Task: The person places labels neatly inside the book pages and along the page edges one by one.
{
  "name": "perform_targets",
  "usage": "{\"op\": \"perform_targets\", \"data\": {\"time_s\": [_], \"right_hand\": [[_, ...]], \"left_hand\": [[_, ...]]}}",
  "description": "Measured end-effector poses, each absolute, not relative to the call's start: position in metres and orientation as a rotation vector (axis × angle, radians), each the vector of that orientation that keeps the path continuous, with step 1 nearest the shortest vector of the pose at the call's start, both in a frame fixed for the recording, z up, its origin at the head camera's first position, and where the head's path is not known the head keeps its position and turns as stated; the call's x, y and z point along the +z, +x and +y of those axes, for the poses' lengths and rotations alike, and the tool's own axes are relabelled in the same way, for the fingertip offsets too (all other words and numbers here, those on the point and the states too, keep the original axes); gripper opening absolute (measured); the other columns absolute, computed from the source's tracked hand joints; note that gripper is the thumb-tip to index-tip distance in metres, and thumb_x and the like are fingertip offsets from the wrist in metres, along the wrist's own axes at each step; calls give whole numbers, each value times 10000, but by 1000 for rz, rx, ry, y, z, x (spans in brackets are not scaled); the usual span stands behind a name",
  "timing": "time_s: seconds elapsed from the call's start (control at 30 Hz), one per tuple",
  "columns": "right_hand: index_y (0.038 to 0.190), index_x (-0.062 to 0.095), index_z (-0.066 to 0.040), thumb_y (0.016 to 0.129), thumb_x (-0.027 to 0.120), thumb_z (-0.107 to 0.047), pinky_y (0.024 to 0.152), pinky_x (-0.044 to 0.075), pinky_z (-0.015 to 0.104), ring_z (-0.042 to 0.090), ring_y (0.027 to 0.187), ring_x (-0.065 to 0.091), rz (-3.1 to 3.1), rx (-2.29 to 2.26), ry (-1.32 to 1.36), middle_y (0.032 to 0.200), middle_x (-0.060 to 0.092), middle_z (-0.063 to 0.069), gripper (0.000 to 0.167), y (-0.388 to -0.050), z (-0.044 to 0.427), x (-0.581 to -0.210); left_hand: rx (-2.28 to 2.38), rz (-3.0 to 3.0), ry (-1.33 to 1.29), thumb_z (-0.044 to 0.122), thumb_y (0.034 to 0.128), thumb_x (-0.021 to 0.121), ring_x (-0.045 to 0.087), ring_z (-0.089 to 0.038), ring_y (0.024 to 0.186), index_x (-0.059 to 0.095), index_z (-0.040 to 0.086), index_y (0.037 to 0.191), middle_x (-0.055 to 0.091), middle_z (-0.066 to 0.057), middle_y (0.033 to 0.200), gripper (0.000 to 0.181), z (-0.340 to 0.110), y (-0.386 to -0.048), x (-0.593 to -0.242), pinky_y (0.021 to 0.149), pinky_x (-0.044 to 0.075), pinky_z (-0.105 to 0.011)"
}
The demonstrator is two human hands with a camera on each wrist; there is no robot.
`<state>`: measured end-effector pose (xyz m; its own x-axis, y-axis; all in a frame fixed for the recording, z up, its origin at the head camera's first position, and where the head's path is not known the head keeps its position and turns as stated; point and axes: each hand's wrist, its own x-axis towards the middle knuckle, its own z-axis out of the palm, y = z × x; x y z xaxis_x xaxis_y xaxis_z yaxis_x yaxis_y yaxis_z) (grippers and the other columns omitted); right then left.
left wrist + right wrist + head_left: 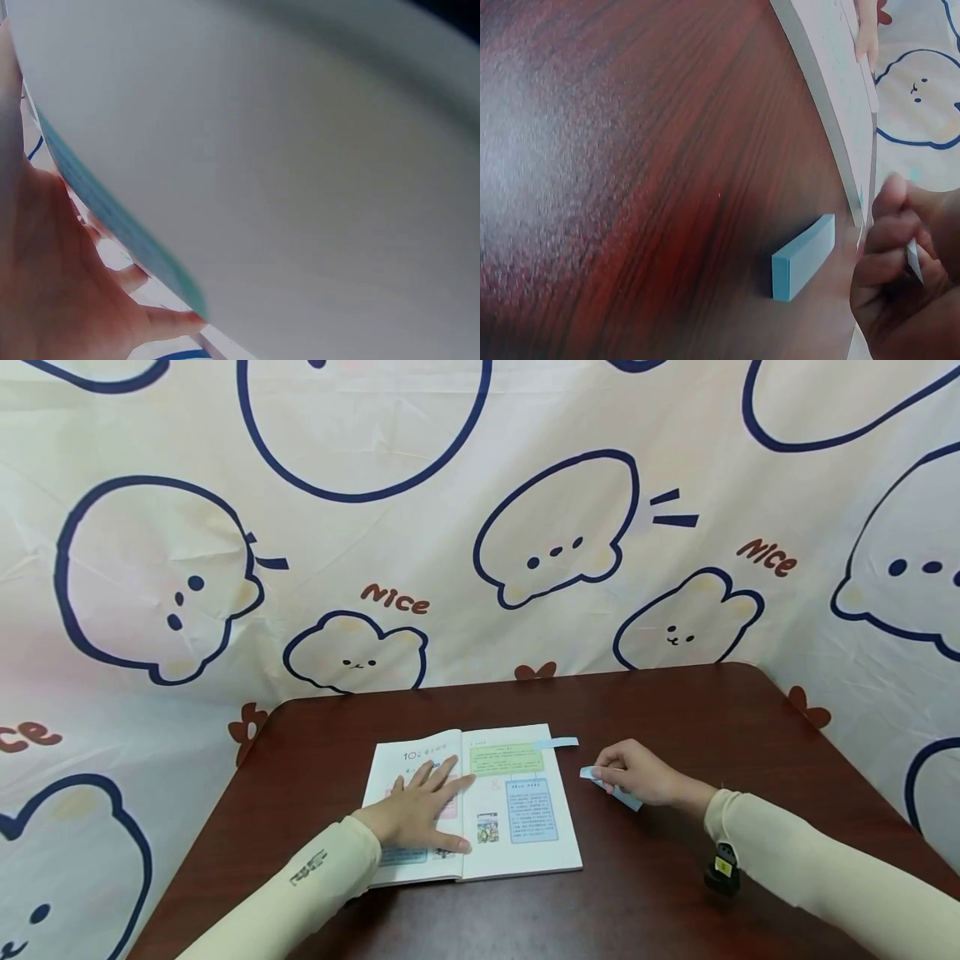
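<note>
An open book lies on the table, its right page printed with a green and a blue text box. My left hand rests on the left page with fingers spread; the left wrist view shows that hand behind a blurred page. A light blue sticky strip juts from the right page's outer edge. To the right of the book, my right hand pinches a light blue sticky note. Below that hand a blue sticky-note pad stands on the table, partly hidden in the head view.
The dark brown wooden table has rounded far corners. A light curtain with navy cartoon outlines hangs behind it and on both sides. A small black device hangs at the right wrist.
</note>
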<state>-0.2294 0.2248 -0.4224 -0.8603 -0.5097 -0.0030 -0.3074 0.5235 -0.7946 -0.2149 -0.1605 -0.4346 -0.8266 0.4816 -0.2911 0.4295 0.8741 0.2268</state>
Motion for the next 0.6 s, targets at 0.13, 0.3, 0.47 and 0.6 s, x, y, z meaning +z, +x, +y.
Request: {"op": "perform_targets", "data": {"time_s": [0.13,0.3,0.47,0.6], "right_hand": [[878,672,19,1031,563,-114,539,381,224,47,552,432,2598,-1183,-682,628,520,12,230,-227,220,-423],[827,662,16,1027,578,-157,482,353,223,50,486,389,2595,-1178,-653,573,445,-39,278,-225,214,-424],[794,646,26,1025,590,-177,449,296,202,35,450,320,2574,-1197,-645,550,413,-52,313,-224,210,-427],[789,658,20,1020,597,-181,451,300,201,37,452,329,2562,-1202,-659,556,433,-56,312,-224,207,-428]], "left_hand": [[217,2702,674,838,751,621,83,-415,1581,199,434,1600,9,17,1736,1031,-161,-214,-435,1143,163,-780],[215,2702,671,841,751,618,83,-414,1581,200,435,1599,12,18,1736,1030,-160,-214,-435,1145,163,-778],[221,2710,676,835,750,624,84,-418,1580,206,432,1598,19,10,1736,1029,-160,-214,-435,1146,161,-778],[218,2713,681,838,748,623,92,-421,1578,208,430,1598,25,4,1736,1030,-160,-214,-435,1143,167,-780]]}}
